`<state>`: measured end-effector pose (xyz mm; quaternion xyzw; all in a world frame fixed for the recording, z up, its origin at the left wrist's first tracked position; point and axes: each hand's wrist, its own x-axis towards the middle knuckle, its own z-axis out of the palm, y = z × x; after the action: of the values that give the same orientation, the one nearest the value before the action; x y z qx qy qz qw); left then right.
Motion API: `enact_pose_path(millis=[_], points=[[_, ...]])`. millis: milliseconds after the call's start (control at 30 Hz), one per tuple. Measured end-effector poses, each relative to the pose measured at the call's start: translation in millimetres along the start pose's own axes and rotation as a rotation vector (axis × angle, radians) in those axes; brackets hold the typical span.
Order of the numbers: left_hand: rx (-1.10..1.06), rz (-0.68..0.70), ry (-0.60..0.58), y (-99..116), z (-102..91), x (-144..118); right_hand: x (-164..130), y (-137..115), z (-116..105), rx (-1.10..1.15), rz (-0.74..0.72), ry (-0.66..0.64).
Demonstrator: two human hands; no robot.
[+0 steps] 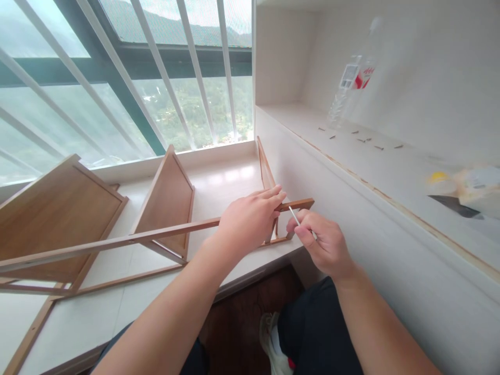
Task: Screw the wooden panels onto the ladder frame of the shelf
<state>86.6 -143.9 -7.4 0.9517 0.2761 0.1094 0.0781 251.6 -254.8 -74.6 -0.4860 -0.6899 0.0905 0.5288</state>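
So, wooden frame (156, 237) lies on its side along the sill's (226, 182) front edge, by the window. Left hand (250, 221) rests flat-ish over the top rail near its rt end, fingers curled on it. Right hand (324, 242) pinches a thin metal tool (294, 215), tip at the frame's corner. Screws (361, 139) and a plastic bottle (349, 94) sit on the shelf (390, 172) behind.

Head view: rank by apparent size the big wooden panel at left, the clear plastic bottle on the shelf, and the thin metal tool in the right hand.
1. Big wooden panel
2. Clear plastic bottle, farther away, so apparent only
3. Thin metal tool, mostly hidden in the right hand
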Motion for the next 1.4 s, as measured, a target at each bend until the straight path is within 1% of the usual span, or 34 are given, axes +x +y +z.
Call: enact_pose_path(millis=[100,167,400,767,967,1400], points=[[0.014,-0.010,0.005,0.3,0.9,0.2,2.3,3.8,-1.2,-0.025,0.064,-0.065],[0.025,-0.011,0.009,0.1,2.3,0.2,2.5,6.1,-1.2,-0.023,0.080,-0.092],[0.036,-0.023,0.021,0.5,4.5,0.2,1.2,9.1,2.3,0.023,0.053,-0.144],[0.066,0.000,0.061,0.7,8.8,-2.1,1.6,7.8,5.1,-0.038,0.002,-0.131],[0.101,0.013,0.083,2.6,9.1,-3.4,1.9,8.4,4.3,-0.058,-0.006,-0.106],[0.131,0.026,0.088,1.3,10.3,-2.9,2.5,10.1,5.7,-0.132,0.001,-0.110]])
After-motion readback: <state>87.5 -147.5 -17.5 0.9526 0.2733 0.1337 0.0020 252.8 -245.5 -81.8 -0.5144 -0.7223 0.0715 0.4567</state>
